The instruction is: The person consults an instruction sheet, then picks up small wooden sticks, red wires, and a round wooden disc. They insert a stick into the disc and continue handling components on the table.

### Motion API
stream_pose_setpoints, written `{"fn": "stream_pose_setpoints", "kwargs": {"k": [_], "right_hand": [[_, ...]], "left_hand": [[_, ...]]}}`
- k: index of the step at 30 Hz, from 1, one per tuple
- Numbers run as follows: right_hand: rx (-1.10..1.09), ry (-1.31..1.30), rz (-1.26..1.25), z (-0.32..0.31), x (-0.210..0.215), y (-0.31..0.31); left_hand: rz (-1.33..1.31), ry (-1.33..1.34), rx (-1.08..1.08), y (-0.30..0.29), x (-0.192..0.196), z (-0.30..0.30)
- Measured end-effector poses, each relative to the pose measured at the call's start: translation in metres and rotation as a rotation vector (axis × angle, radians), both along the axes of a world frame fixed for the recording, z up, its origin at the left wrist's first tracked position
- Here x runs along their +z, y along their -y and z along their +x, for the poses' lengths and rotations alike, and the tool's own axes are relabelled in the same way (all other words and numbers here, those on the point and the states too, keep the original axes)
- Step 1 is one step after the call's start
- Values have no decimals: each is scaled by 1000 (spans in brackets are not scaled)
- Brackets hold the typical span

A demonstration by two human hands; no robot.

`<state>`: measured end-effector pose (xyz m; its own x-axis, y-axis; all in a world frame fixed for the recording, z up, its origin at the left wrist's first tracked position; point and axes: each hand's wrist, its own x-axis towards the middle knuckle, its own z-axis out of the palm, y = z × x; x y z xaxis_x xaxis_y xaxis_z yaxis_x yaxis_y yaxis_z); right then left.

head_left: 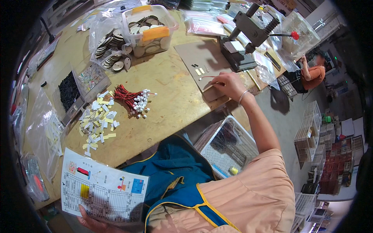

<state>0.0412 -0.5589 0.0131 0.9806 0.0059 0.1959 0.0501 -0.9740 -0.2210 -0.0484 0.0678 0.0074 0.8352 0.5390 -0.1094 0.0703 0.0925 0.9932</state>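
The left hand (91,221) is gripping the lower edge of a printed sheet (103,188) at the near table edge, fingers curled beneath it. Farther out, a pile of paper strips (99,120) and a bundle of red wires (134,99) are lying on the wooden table (171,89). The right hand (229,84) is resting on a cardboard pad (200,66), fingertips pinching a thin red wire (208,77) nearly closed. Beyond it, a hand press (244,39) is standing.
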Motion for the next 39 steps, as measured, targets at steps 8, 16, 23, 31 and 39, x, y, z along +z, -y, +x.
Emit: {"fn": "stream_pose_setpoints", "kwargs": {"k": [8,16,23,31,39], "right_hand": [[-10,-21,-137,-7,5,5],[58,70,-149,-2,-1,6],[-16,135,-13,-14,12,5],[-93,459,96,-47,24,-43],[152,571,479,-55,5,-164]], "left_hand": [[21,-18,23,10,6,2],[65,-36,34,6,5,-2],[65,-33,52,-1,0,-1],[56,-12,81,-6,-9,-1],[-109,114,-116,25,-1,3]]}}
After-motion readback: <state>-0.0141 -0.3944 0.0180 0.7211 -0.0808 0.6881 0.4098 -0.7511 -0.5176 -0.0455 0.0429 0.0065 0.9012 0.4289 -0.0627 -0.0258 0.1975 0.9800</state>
